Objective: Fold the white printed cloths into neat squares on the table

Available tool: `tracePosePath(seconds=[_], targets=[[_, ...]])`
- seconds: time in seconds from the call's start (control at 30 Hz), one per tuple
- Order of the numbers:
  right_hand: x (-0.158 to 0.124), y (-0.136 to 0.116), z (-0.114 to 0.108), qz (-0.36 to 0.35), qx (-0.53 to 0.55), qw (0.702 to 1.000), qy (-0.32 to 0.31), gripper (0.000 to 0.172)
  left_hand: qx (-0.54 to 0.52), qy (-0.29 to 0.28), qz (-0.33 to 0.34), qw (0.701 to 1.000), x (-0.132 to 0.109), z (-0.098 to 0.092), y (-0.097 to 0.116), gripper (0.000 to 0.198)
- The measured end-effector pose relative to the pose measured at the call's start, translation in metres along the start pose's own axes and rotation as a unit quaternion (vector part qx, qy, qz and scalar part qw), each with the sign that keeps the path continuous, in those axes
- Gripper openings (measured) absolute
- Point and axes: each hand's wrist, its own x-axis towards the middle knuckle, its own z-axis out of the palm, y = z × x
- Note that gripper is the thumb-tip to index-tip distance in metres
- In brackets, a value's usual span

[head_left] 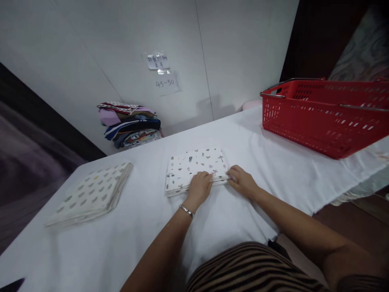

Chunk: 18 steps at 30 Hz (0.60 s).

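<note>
A folded white cloth (194,162) with small printed motifs lies flat on the white-covered table (146,227), its layers showing along the near edge. My left hand (200,187), with a silver bracelet at the wrist, has its fingers curled over the middle of that near edge. At the near right corner, my right hand (242,181) pinches the layers between thumb and fingers. The undersides of both hands are hidden. Off to the left rests another folded cloth (94,190), cream with rows of grey-green shapes and one yellow shape.
A red perforated basket (322,121) with metal handles stands at the right of the table. Beyond the far edge, a pile of folded clothes (130,125) sits against the pale wall. Two paper notes (165,82) are stuck there. A dark object (12,285) occupies the near left corner.
</note>
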Motion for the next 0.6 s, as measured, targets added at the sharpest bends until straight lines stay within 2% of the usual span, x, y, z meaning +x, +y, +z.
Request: tracePosePath(seconds=[0.17, 0.37, 0.6], targets=[[0.0, 0.004, 0.005, -0.04, 0.011, 0.999, 0.0, 0.026, 0.005, -0.009, 0.0, 1.0, 0.003, -0.002, 0.003, 0.016], [-0.002, 0.014, 0.009, -0.09, -0.034, 0.995, 0.014, 0.026, 0.049, 0.045, 0.035, 0.997, -0.003, 0.007, 0.002, 0.015], [-0.005, 0.015, 0.011, -0.134, -0.085, 0.987, 0.024, 0.032, 0.028, 0.063, 0.062, 0.996, -0.013, 0.013, -0.004, 0.016]])
